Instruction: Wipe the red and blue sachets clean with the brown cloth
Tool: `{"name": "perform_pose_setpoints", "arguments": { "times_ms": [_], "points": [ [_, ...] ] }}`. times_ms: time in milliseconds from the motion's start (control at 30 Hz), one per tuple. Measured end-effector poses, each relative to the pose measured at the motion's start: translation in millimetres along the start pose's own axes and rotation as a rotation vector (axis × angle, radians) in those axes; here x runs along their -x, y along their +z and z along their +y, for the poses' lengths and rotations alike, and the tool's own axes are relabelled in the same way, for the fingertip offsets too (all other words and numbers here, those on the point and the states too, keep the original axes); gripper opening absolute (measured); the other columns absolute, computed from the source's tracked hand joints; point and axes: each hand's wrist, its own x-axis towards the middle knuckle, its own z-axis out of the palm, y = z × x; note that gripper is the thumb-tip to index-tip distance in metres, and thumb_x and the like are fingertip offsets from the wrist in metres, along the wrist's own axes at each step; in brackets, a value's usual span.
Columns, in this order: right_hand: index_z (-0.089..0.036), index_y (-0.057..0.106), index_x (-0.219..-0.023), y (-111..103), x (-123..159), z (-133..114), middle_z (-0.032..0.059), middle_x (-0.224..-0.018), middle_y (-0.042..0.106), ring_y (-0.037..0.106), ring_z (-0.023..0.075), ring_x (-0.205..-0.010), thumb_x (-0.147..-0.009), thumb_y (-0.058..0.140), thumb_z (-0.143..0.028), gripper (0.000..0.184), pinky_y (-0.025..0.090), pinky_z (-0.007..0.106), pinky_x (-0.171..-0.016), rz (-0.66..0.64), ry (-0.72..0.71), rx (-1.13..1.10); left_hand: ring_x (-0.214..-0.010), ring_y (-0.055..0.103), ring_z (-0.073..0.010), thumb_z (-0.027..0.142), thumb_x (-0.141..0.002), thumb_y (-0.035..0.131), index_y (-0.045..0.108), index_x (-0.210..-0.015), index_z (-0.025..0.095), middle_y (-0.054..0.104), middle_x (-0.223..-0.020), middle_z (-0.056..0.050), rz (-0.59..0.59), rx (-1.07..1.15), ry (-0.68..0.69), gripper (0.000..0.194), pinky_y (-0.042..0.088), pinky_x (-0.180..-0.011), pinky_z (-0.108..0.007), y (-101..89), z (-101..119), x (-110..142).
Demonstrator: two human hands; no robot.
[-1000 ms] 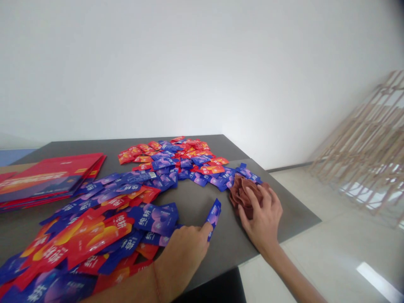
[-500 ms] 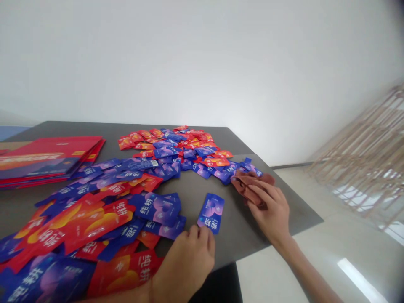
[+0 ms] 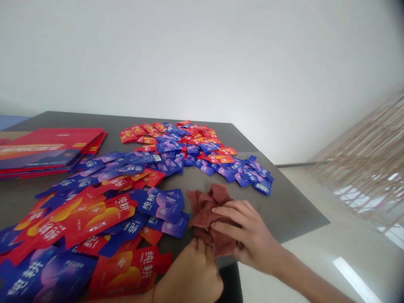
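A crumpled reddish-brown cloth (image 3: 206,210) lies at the table's near edge, with my right hand (image 3: 243,231) closed on it from above, fingers bent over its folds. My left hand (image 3: 192,269) is close in front, fingers together and curled, the tips against the cloth's near side. The single blue-purple pouch at those fingertips half a second ago is now hidden beneath the cloth. Left of my hands spreads a pile of red-orange pouches (image 3: 121,269) and blue-purple pouches (image 3: 160,204).
Further back on the dark grey table (image 3: 284,202) lies a second heap of red and blue pouches (image 3: 189,143), trailing right to a blue pouch (image 3: 264,186). A stack of flat red printed packages (image 3: 63,136) sits at the left. Behind stands a white wall (image 3: 202,59); a slatted wooden structure (image 3: 362,168) is at the right.
My right hand has carried the cloth leftward and nearer, from the right-hand pouches onto the single blue pouch, covering it. Pouches it hid at the right now show. My left hand has stayed nearly in place.
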Motion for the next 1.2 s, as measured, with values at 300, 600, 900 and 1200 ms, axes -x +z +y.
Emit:
{"name": "perform_pose_setpoints", "arguments": {
  "times_ms": [300,600,900,1200],
  "points": [
    [-0.024,0.067,-0.130,9.3,-7.8,44.3,0.0093,-0.142,0.068,0.059,0.0309,-0.122,-0.091,0.067,-0.016,0.040,0.049,0.050,-0.097,-0.082,0.070,0.097,-0.102,0.075,-0.0383,0.032,-0.098,0.064,0.082,-0.111,0.004,0.076,-0.111,-0.030,0.009,-0.012,-0.009,0.036,0.056,-0.080,-0.046,8.2,3.8,2.3],
    [-0.027,0.068,-0.129,0.8,-11.2,49.4,0.0099,-0.133,0.071,0.065,0.0295,-0.117,-0.094,0.072,-0.024,0.035,0.051,0.050,-0.097,0.225,0.115,0.134,-0.101,0.077,-0.0381,0.036,-0.095,0.072,0.081,-0.112,0.002,0.076,-0.110,-0.031,0.037,0.002,-0.045,0.039,0.058,-0.081,-0.044,11.0,5.6,3.3],
    [-0.021,0.065,-0.130,10.2,-12.2,-4.5,0.0117,-0.136,0.069,0.059,0.0309,-0.117,-0.080,0.057,-0.008,0.052,0.048,0.050,-0.093,0.007,-0.036,0.066,-0.079,0.072,-0.0278,0.025,-0.097,0.065,0.083,-0.096,0.011,0.078,-0.096,-0.021,-0.033,0.070,-0.070,0.023,0.051,-0.065,-0.038,21.4,9.0,2.3],
    [-0.024,0.067,-0.126,21.1,-16.0,21.8,0.0095,-0.137,0.069,0.058,0.0290,-0.116,-0.090,0.066,-0.016,0.037,0.045,0.047,-0.093,-0.024,0.077,0.133,-0.106,0.075,-0.0392,0.032,-0.100,0.065,0.080,-0.112,0.003,0.074,-0.117,-0.033,-0.095,0.051,-0.064,0.035,0.057,-0.080,-0.045,6.0,5.4,-0.3]
  ]
}}
